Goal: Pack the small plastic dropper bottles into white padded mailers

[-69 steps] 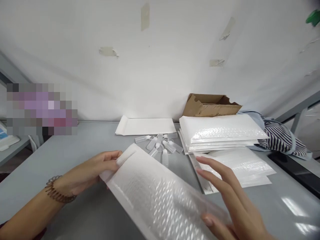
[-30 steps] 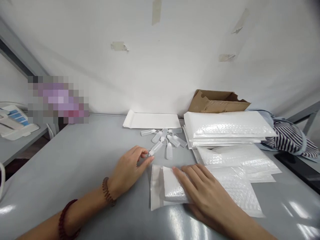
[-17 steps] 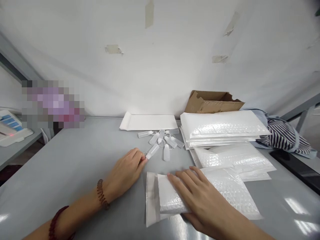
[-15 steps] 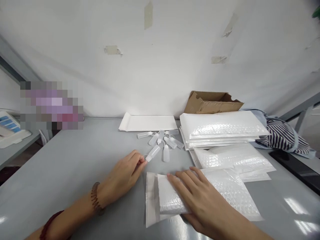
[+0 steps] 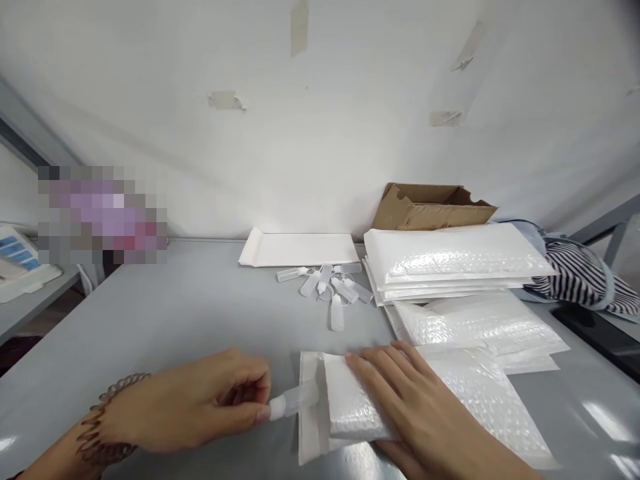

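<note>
Between thumb and fingers, my left hand pinches the white cap end of a small translucent squeeze bottle. The bottle's body points right and lies over the flap of a white bubble mailer, at its opening. My right hand rests on that mailer with its fingers across the top; the thumb is mostly hidden beneath the hand, at the mailer's near edge. Beyond the hands, several similar bottles with thin looped cap straps lie loosely grouped on the grey table.
A stack of white bubble mailers sits at the right, with more mailers in front. Behind stands an open cardboard box. A flat white mailer lies by the wall. Striped cloth and a black object are far right.
My left hand has pulled one bottle out of the group, toward me, and turned it so its body lies over the mailer's flap. My right hand stays on the mailer.
</note>
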Demonstrator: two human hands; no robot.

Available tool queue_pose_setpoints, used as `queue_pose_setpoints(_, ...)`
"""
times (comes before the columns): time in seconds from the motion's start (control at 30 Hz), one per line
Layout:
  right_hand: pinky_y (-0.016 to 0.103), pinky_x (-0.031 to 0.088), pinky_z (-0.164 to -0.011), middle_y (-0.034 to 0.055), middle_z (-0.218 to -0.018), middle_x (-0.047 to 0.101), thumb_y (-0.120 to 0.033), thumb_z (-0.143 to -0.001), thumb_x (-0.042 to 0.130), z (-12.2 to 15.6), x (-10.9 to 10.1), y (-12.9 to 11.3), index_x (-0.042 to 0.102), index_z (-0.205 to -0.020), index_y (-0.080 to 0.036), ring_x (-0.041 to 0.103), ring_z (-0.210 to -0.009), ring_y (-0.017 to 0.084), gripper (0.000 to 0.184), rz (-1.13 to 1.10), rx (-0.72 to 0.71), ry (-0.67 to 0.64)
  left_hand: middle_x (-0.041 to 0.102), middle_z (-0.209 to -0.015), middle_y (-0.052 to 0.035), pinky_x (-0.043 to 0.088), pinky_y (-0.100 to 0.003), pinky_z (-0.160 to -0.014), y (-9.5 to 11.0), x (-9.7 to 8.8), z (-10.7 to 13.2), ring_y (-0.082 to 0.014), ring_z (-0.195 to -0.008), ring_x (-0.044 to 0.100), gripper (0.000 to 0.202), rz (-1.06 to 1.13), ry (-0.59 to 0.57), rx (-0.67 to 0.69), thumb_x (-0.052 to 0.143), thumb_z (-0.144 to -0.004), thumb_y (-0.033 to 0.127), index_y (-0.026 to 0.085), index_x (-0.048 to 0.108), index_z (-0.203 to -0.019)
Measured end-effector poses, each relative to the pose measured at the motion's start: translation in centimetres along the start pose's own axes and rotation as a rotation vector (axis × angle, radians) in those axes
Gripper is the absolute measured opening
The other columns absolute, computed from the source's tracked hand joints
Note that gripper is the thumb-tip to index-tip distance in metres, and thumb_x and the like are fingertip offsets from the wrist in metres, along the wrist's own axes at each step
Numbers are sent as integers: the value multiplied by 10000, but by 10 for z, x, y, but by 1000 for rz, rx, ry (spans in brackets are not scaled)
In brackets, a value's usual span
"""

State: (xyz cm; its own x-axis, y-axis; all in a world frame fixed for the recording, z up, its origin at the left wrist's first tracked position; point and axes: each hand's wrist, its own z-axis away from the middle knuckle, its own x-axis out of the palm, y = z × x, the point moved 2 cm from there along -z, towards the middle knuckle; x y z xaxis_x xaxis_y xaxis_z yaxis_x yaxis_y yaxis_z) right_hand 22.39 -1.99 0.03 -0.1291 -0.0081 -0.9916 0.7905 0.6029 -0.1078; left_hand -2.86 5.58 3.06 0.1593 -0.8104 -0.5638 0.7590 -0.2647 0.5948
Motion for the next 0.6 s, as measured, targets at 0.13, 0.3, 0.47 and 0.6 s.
queue_pose_setpoints(0.13, 497, 345, -955, 134, -1168, 562, -255, -701, 649, -1, 2, -2, 364, -1347, -111, 488, -1044, 304, 720, -7, 0, -10, 570, -784, 14, 385, -198, -608, 8, 9, -7, -134, -698, 503, 209, 5, -4, 47, 469, -858, 368, 187, 559, -802)
queue_pose_setpoints(0.3, 470, 383, -921, 128, -1120, 592, -325, -745, 620, -2, 4, -6, 413, -1298, -123, 526, -985, 288, 624, -18, -58, 38, 576, -743, 13, 381, -179, -570, 28, 42, -20, -115, -645, 492, 103, 81, 44, 167, 472, -829, 233, 179, 522, -757)
queue_pose_setpoints(0.47, 436, 427, -839, 115, -1008, 631, -349, -861, 456, -3, 4, -8, 435, -1270, -115, 561, -864, 256, 472, -9, -126, 113, 628, -832, -17, 430, -202, -681, 35, 69, -34, -137, -708, 528, 108, 164, 243, 322, 455, -791, 114, 180, 540, -797)
queue_pose_setpoints(0.6, 441, 424, -825, 115, -993, 627, -326, -849, 461, -2, 3, -8, 440, -1257, -103, 556, -848, 260, 465, -20, -125, 141, 631, -840, -17, 461, -207, -721, 35, 67, -38, -147, -714, 532, 137, 194, 215, 436, 489, -801, 137, 187, 586, -884)
